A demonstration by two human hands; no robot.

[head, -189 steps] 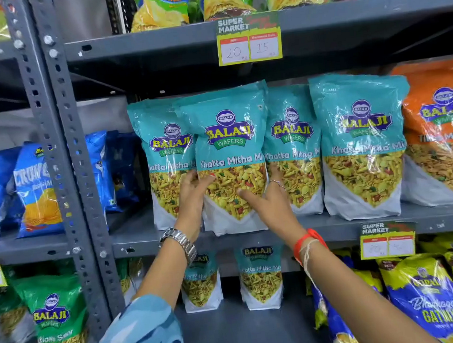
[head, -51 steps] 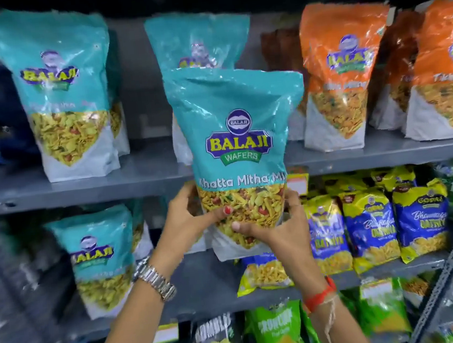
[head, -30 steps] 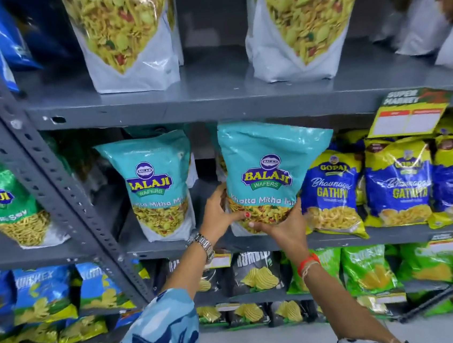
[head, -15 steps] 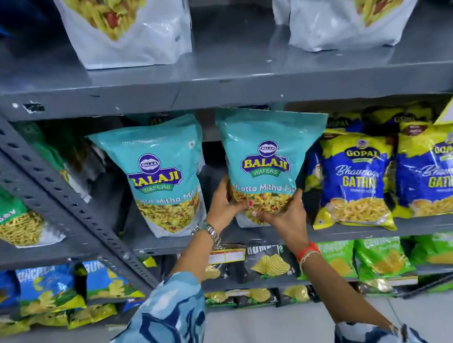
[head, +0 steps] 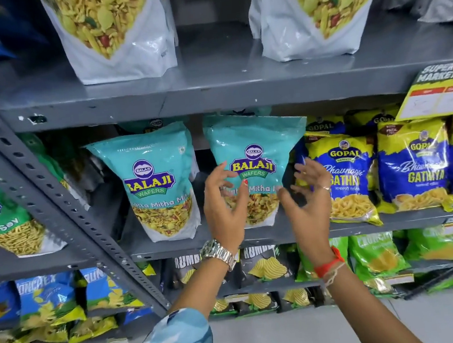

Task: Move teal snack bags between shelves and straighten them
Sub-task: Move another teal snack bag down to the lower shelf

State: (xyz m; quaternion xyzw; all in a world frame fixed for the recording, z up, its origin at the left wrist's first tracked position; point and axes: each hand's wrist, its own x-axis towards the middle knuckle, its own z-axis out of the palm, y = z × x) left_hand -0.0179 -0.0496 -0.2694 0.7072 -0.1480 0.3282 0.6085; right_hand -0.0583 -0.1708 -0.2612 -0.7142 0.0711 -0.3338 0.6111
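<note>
A teal Balaji snack bag [head: 256, 151] stands upright on the middle grey shelf [head: 282, 235], its top just under the shelf above. My left hand [head: 223, 205] hovers at its lower left with fingers spread, thumb in front of the bag. At the bag's right edge my right hand [head: 308, 199] is also spread, fingers apart from the bag. A second teal bag [head: 159, 178] stands to its left, with another behind it. Two more teal bags [head: 115, 29] [head: 320, 8] stand on the upper shelf, their tops cut off.
Blue and yellow Gopal bags [head: 343, 175] crowd the shelf right beside my right hand. A green Balaji bag [head: 4, 222] sits left of the slanted perforated upright [head: 65, 216]. A yellow price tag [head: 440, 90] hangs from the upper shelf edge. Chip bags fill the bottom shelf.
Both hands have let go of the teal bag, which now stands on the middle shelf. My fingers have spread open at its two sides.
</note>
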